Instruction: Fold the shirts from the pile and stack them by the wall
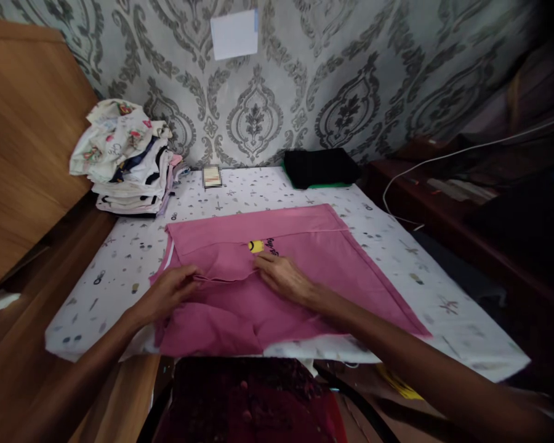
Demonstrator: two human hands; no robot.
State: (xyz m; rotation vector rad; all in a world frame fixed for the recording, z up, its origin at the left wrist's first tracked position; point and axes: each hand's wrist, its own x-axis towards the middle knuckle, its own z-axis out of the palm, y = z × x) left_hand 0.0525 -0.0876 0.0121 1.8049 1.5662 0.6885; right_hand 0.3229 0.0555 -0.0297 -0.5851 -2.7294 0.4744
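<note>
- Pink cloth (332, 277) lies on the patterned table cover (253, 195), with a loose fold between the person's hands.
- Left hand (164, 295) is closed on the fold's edge.
- Right hand (284, 280) is half curled beside the yellow print (257, 246); its grip cannot be told.
- Gentle, even tension should straighten the fold without new wrinkles.

Shows as a table (388, 246) under a white cover printed with small motifs. Carries a rumpled pink cloth (364, 283) across the middle, reaching the near edge. Holds piled clothes (129, 160) at far left, a small, indistinct pale item (212, 177) beyond the pink cloth, and black folded fabric (322, 167) over green at far right.
</note>
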